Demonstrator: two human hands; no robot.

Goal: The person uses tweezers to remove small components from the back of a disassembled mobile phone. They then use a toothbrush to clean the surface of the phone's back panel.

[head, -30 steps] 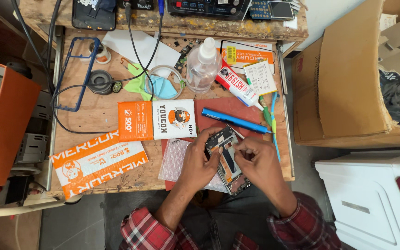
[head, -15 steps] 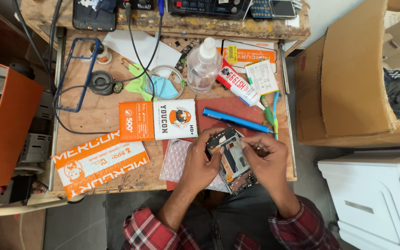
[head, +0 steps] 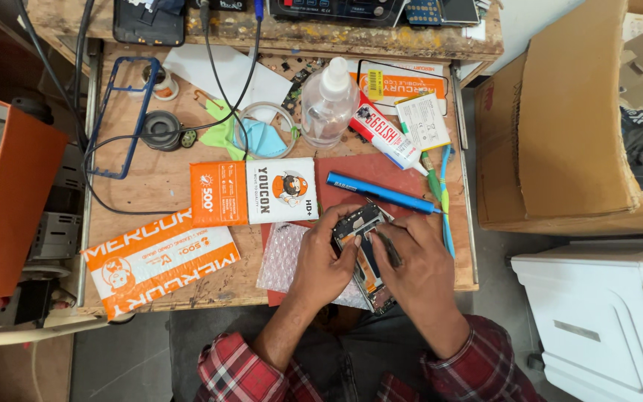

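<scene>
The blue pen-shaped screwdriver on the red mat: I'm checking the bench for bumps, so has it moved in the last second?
No. The blue pen-shaped screwdriver lies as before beside the orange-and-white box.

Opened phone (head: pixel 361 246) between left hand (head: pixel 321 264) and right hand (head: pixel 420 272), blue screwdriver (head: pixel 381 193) just beyond.

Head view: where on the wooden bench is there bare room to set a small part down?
Bare wood shows between the blue phone frame and the orange-and-white box, crossed by a black cable. The right half is crowded: spray bottle, glue tube, blue screwdriver, and both hands, left hand and right hand, on the opened phone.
</scene>
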